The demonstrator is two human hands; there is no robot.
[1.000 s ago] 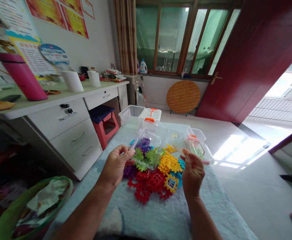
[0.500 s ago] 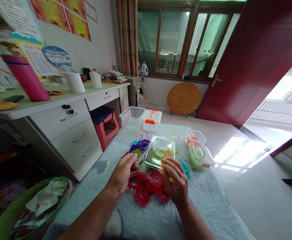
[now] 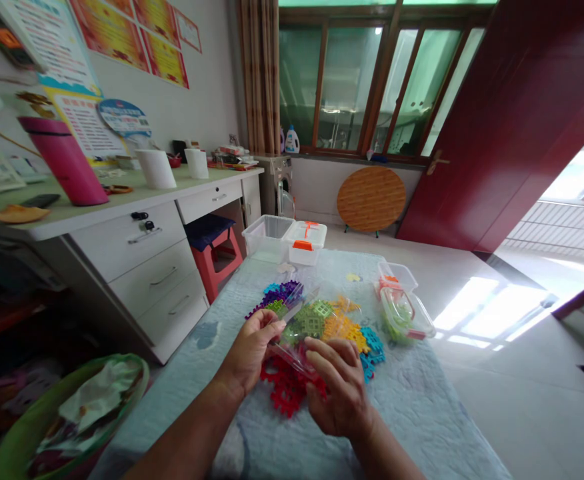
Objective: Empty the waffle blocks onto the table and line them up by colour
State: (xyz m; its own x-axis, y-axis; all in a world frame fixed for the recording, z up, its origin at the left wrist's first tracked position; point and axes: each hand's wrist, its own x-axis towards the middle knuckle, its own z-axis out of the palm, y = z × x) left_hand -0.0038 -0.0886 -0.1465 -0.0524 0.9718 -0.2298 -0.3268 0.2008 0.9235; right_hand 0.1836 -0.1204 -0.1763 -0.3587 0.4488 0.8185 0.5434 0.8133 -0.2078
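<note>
1. The left hand (image 3: 252, 348) pinches the left rim of the clear box (image 3: 306, 312), thumb on top and fingers curled beneath, closed firmly on the plastic.
2. The right hand (image 3: 341, 390) is curled over the box's near edge with the fingers bent. It appears to grip that rim, though the transparent wall makes the exact contact hard to read.
3. The clear box sits tilted between both hands at about the middle of the cloth-covered table (image 3: 422, 417), low over the tile pile (image 3: 345, 330) and possibly touching it.
4. The pile is made of interlocking plastic tiles: red nearest the person, yellow and blue toward the right edge, purple toward the far edge, and green showing through the box.
5. Handling judgement: the box looks light, thin-walled and somewhat flexible, and smooth enough to slip. Holding it by 2 opposite rims, where the plastic is stiffest, should keep it from twisting.
6. The tiles look rigid, light and not fragile, and their notched edges are likely to snag on each other.
7. A second clear box (image 3: 405, 312) with orange clasps lies near the right edge. A lidded box (image 3: 306, 241) and an open tub (image 3: 267, 233) stand at the far edge.
</note>
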